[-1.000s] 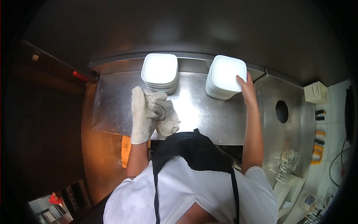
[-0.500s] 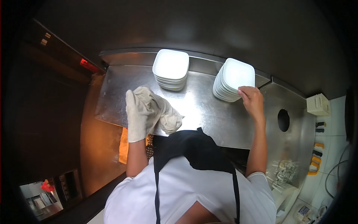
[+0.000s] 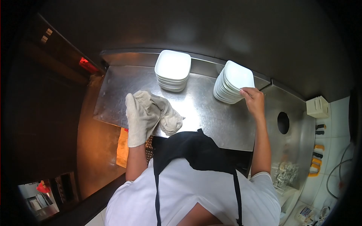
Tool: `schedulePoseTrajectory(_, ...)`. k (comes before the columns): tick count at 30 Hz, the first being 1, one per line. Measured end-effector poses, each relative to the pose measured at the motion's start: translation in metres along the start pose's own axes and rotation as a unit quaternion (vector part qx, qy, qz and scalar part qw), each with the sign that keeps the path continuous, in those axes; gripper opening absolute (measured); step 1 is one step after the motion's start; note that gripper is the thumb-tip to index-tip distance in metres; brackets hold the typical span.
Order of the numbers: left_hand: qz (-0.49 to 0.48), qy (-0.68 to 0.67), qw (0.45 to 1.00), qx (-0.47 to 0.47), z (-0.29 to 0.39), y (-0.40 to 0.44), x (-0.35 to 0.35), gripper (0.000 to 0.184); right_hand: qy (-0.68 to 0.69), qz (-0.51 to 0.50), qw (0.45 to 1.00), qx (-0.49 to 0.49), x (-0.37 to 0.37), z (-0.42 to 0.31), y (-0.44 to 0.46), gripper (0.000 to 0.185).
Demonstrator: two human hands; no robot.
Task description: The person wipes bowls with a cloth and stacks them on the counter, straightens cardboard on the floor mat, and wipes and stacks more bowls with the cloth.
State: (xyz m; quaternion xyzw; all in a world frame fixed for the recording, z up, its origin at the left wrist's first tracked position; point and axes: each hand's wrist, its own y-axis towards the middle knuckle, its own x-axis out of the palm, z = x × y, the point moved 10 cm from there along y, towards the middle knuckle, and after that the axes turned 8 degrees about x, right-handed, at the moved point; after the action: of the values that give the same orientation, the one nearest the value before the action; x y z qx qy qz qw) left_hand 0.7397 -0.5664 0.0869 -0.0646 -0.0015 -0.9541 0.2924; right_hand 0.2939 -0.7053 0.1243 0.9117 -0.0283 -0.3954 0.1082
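Observation:
My right hand [image 3: 254,101] pinches the near right edge of the top plate on the right stack of white square plates [image 3: 240,75]. The stack leans, its upper plates tilted. A pale, crumpled cloth [image 3: 145,113] is wrapped over my left hand [image 3: 137,120] and covers its fingers, bunching into a loose end on the right. Beyond it stands a second stack of white square plates [image 3: 173,66], upright and apart from both hands.
Both stacks rest on a steel counter [image 3: 211,120] against a dark wall. A round hole [image 3: 283,123] opens in the steel on the right. Farther right are a white box [image 3: 317,107], yellow- and black-handled tools [image 3: 316,165] and glassware [image 3: 286,174]. An orange-lit panel [image 3: 100,150] stands left.
The top plate on the right stack has shifted slightly left and tilted more under my right hand. The cloth-covered left hand has barely moved.

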Motion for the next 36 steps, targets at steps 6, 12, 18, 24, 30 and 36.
schedulePoseTrajectory(6,-0.032,0.421,0.872,0.248,0.036,-0.009,0.013,0.052,-0.081,0.064,0.985,-0.137,0.018,-0.015,-0.020,0.013)
schedulePoseTrajectory(12,-0.043,0.407,0.874,0.261,0.028,-0.009,0.013,0.051,0.000,0.208,0.978,0.024,-0.032,0.015,0.023,0.026)
schedulePoseTrajectory(18,-0.075,0.386,0.893,0.219,0.029,-0.005,0.024,0.047,-0.173,0.141,0.975,0.006,-0.009,0.037,0.091,0.032)
schedulePoseTrajectory(24,-0.105,0.098,0.984,0.106,0.021,-0.014,0.023,0.032,-0.160,0.077,0.984,-0.002,-0.006,0.032,0.115,0.023)
schedulePoseTrajectory(30,-0.147,0.291,0.903,0.279,0.074,-0.026,0.036,0.028,-0.096,0.073,0.992,0.042,-0.028,0.053,0.119,0.021)
schedulePoseTrajectory(36,-0.069,0.582,0.727,0.357,0.108,-0.039,0.058,0.036,0.122,0.064,0.989,0.060,-0.030,0.033,0.097,0.016)
